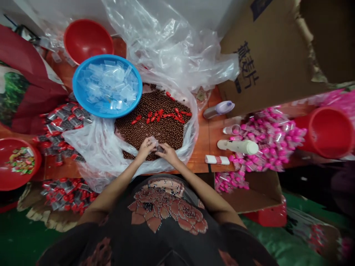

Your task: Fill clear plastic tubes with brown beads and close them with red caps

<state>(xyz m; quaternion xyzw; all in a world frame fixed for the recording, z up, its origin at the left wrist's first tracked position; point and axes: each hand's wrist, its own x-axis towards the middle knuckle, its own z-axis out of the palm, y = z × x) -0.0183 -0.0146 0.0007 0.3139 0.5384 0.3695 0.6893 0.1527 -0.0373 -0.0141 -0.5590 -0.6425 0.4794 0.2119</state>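
Both hands meet over the near edge of a heap of small brown balls [135,136] in an opened clear plastic bag [191,144]. My left hand [145,149] is closed on a small clear plastic container [153,140]. Fingers of my right hand [169,155] pinch together right beside it, at a dark spot that may be balls inside the container; what they grip is too small to tell. Several red spoon-shaped plastic pieces [159,115] lie on the balls beyond my hands. A blue basin [76,92] of clear plastic containers stands to the far left of the heap.
Red-capped filled containers [65,120] pile up at left, near a red bowl [37,162] of wrapped sweets. At right are pink-capped packs [266,144], a pale bottle [238,146], a purple-topped bottle [222,108] and a red bucket [330,129]. A large carton [266,55] stands behind.
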